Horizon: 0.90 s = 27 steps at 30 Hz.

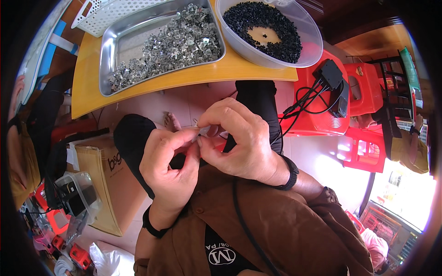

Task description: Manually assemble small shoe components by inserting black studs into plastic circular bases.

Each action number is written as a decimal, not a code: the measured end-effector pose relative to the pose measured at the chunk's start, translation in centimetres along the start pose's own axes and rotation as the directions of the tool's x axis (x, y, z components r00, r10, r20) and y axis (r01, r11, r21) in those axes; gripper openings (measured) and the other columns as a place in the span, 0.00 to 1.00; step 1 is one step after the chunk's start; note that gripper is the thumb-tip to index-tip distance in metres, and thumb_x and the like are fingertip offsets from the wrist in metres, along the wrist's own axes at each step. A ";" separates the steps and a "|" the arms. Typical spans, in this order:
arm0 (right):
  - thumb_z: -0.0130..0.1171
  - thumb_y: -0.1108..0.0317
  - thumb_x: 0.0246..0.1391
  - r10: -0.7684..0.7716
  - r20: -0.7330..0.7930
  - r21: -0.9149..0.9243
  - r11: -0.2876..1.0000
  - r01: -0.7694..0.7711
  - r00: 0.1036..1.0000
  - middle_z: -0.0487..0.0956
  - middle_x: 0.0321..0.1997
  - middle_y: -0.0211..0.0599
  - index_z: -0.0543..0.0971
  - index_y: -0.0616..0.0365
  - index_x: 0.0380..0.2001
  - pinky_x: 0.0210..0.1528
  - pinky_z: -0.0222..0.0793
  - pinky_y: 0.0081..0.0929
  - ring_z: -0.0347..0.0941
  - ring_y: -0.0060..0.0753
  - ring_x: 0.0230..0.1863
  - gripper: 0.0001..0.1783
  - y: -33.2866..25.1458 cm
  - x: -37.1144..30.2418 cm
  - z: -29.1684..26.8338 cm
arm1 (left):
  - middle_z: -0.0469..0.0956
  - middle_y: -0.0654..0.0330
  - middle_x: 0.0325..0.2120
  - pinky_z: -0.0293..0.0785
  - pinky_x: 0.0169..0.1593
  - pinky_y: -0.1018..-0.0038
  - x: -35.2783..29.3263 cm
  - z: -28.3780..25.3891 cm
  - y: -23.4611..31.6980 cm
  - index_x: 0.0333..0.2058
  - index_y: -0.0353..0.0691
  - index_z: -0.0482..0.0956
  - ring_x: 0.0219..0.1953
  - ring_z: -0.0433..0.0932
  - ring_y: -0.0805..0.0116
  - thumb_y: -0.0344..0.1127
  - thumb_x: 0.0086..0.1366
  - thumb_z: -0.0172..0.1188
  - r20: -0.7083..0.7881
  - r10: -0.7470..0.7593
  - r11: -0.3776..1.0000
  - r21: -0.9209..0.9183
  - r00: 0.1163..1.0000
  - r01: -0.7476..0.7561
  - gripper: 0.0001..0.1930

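My left hand (166,158) and my right hand (244,138) meet above my lap, both with fingertips pinched together. Between them is a small pale, shiny piece (204,130), mostly covered by the fingers, so its exact kind does not show. On the table ahead, a shallow metal tray (122,46) holds a heap of small silvery metal pieces (182,43). To its right stands a clear plastic bowl (315,48) with many small black parts (285,34) spread in a ring. Neither hand touches the tray or bowl.
A yellow wooden table (87,92) spans the front, with a white perforated basket (103,18) at its far left. Red plastic stools (317,122) stand at right, bearing a black box with cables (329,76). A cardboard box (108,184) is at my left. Other people sit at both sides.
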State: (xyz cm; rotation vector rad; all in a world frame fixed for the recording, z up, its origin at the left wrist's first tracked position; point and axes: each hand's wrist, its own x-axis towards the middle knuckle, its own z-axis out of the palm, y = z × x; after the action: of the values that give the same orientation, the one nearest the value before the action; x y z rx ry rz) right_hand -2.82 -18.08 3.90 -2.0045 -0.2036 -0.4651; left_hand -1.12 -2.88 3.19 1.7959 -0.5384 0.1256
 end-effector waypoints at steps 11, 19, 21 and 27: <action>0.58 0.79 0.27 0.007 -0.039 -0.100 0.995 -0.011 0.999 0.69 0.22 0.33 0.72 0.57 0.23 0.21 0.66 0.23 0.68 0.29 0.20 0.12 -0.6 0.2 -0.1 | 0.75 0.60 0.24 0.69 0.28 0.78 0.3 0.8 0.1 0.29 0.36 0.79 0.25 0.74 0.69 0.12 0.43 0.62 -0.056 0.050 0.998 -0.023 0.997 -0.051 0.14; 0.60 0.79 0.35 0.070 0.009 0.065 0.995 -0.070 0.998 0.70 0.27 0.35 0.73 0.59 0.28 0.23 0.70 0.23 0.72 0.30 0.22 0.12 0.3 0.5 -0.4 | 0.71 0.60 0.32 0.74 0.33 0.79 0.2 1.0 0.1 0.34 0.31 0.76 0.30 0.75 0.74 0.15 0.53 0.61 0.017 -0.189 0.936 -0.299 0.982 0.186 0.10; 0.61 0.79 0.40 0.123 0.050 0.126 0.984 -0.128 0.991 0.73 0.30 0.35 0.75 0.60 0.32 0.26 0.72 0.20 0.75 0.26 0.27 0.12 0.3 0.4 -0.7 | 0.69 0.61 0.37 0.75 0.40 0.79 0.0 0.5 -0.7 0.38 0.29 0.73 0.36 0.75 0.75 0.18 0.58 0.59 0.089 -0.218 0.898 -0.372 0.972 0.235 0.09; 0.59 0.82 0.47 0.380 0.235 0.355 0.823 -0.443 0.894 0.74 0.36 0.31 0.73 0.64 0.36 0.36 0.73 0.16 0.73 0.17 0.36 0.11 0.5 0.0 -1.1 | 0.68 0.62 0.37 0.70 0.43 0.80 0.0 0.1 -1.2 0.39 0.30 0.72 0.38 0.72 0.76 0.19 0.60 0.57 0.125 -0.316 0.780 -0.530 0.941 0.332 0.09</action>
State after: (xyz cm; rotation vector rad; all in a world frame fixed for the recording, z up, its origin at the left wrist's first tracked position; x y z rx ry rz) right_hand -2.96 -19.26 3.93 -1.6119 0.0467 0.0182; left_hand -0.66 -2.71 2.06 1.2977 -0.2363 -0.2748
